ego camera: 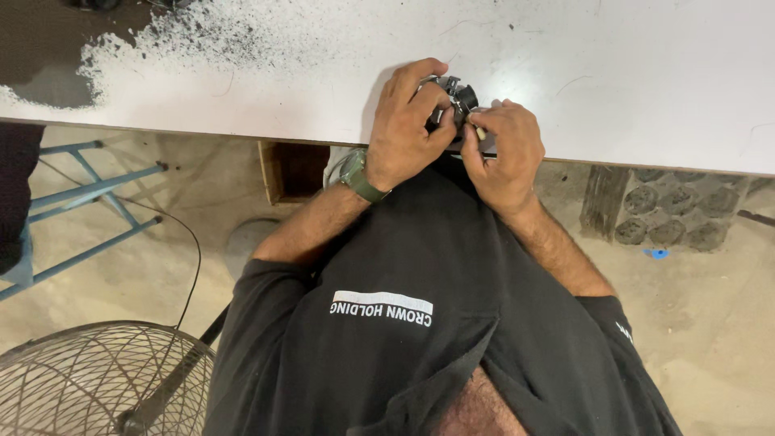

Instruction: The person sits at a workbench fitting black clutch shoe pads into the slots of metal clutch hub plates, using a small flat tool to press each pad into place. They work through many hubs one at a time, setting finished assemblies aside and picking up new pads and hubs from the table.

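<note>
At the near edge of the white bench (242, 89), my left hand (406, 129) and right hand (504, 149) gripped a small black-and-metal part (457, 94), mostly hidden by my fingers; its shape was hard to make out.

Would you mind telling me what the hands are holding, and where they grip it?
Both hands hold a small metal part at the table edge: left hand around its left side, right hand from the right.
</note>
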